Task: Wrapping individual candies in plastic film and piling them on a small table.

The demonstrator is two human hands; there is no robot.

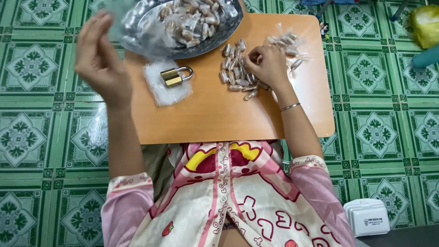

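Note:
My left hand is raised over the left edge of a small wooden table, fingers apart and blurred, beside a clear plastic bag that drapes over a metal tray of wrapped candies. My right hand rests curled on a pile of wrapped candies on the table; I cannot see if it pinches one. A brass padlock lies on a stack of small clear bags between my hands. More wrapped pieces lie beyond my right hand.
The table stands on a green patterned tile floor. A stack of white cards or boxes lies on the floor at the lower right. A yellow bag sits at the top right. My patterned pink clothing fills the bottom.

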